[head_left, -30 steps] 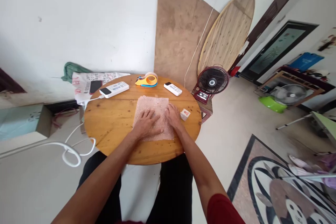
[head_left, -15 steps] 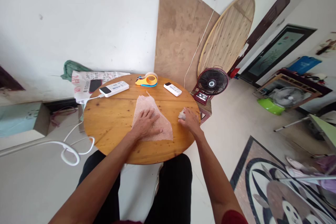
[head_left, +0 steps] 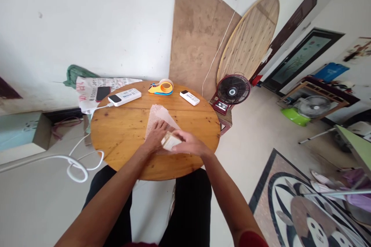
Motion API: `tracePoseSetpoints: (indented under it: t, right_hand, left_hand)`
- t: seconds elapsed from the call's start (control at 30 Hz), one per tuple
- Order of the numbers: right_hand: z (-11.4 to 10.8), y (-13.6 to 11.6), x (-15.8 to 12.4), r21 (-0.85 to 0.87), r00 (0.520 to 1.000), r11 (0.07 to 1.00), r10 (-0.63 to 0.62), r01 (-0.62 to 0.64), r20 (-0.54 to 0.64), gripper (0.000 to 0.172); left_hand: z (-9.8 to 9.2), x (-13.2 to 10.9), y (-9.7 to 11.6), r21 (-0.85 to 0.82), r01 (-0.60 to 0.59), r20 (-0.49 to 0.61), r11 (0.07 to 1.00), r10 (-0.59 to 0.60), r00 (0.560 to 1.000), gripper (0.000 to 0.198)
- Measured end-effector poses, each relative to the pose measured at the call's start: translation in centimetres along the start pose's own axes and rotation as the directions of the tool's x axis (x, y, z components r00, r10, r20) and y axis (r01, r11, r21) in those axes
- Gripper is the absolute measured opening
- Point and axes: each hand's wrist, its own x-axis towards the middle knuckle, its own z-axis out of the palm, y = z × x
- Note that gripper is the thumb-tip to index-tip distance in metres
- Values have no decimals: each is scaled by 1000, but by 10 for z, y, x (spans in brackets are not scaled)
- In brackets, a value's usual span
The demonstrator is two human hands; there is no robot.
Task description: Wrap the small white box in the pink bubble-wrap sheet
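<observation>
Head view looks down on a round wooden table [head_left: 121, 135], with the person's two bare forearms reaching in from the near edge. The left hand [head_left: 155, 139] lies flat and open, palm down, pressing on the pink bubble wrap sheet [head_left: 159, 115], which is spread at the middle of the table and whose far right part lifts off the wood. The right hand [head_left: 189, 146] is closed around a small white box [head_left: 171, 141], gripping it with the fingers curled over its top; the box sits just above the near part of the bubble wrap, touching or nearly touching the left hand's fingers, and whether it rests on the sheet cannot be told.

At the far edge of the table sits a yellow and blue tape dispenser [head_left: 160, 87]. To its right lies a small white remote control [head_left: 189, 97], and to its left a longer white remote [head_left: 125, 97]. A white cable [head_left: 78, 162] hangs off the table's left side and loops over the floor. Beyond the far left rim lies a printed bag [head_left: 95, 88] with a dark phone [head_left: 102, 93] on it. A dark red standing fan [head_left: 232, 90] stands on the floor well to the right of the table.
</observation>
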Motion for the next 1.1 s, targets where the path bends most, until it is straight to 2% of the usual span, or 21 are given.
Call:
tracePoseSetpoints:
  t: [0.07,0.17,0.23,0.3,0.37,0.53,0.67,0.73,0.77,0.83,0.9,0.93,1.0,1.1]
  right_hand:
    - [11,-2,15,-24,995,999,-30,32,91,49]
    - [3,4,30,51,995,999,-4,-1,99,47]
    - [-12,12,33,84,999,996,16,-20,46,44]
    - [-25,21,32,46,998,999,-18,21,-53,39]
    - [-33,29,30,17,988,999,-49,52,-147,33]
    - [-35,43,39,58,951,996,-47,68,-304,34]
    - [-34,45,54,77,924,997,4,28,-381,32]
    - [-35,46,58,80,912,997,38,-6,-407,31]
    - [-35,47,59,77,908,997,45,-14,-416,30]
    - [-34,50,60,72,904,997,48,-19,-425,29]
    - [-34,52,61,76,904,997,46,-15,-424,32]
    - [-34,53,62,75,906,997,42,-12,-421,35]
    - [-34,52,66,50,913,999,31,-12,-408,38]
    - [-30,46,74,-43,937,999,-5,-11,-350,38]
  left_hand:
    - [3,0,-3,20,2,13,1000,-3,1000,42]
    - [5,0,-4,18,2,4,1000,-2,1000,46]
    - [4,0,-1,-6,15,-25,1000,-15,1000,62]
    - [1,0,2,-29,38,-33,999,-39,999,80]
    - [0,0,4,-45,50,-15,998,-51,999,89]
    - [-1,0,5,-86,64,6,994,-64,998,88]
    - [-3,3,1,-248,118,-23,961,-128,992,67]
    - [-4,6,-3,-463,171,-69,870,-227,971,62]
    - [-5,7,-6,-594,190,-89,781,-298,950,61]
    - [-5,9,-10,-823,198,-87,532,-462,883,57]
    - [-5,10,-13,-939,180,-30,292,-593,804,55]
    - [-5,11,-14,-963,171,0,208,-633,774,56]
    - [-4,11,-15,-980,160,41,121,-663,748,59]
    - [-2,11,-15,-979,168,54,113,-654,755,61]
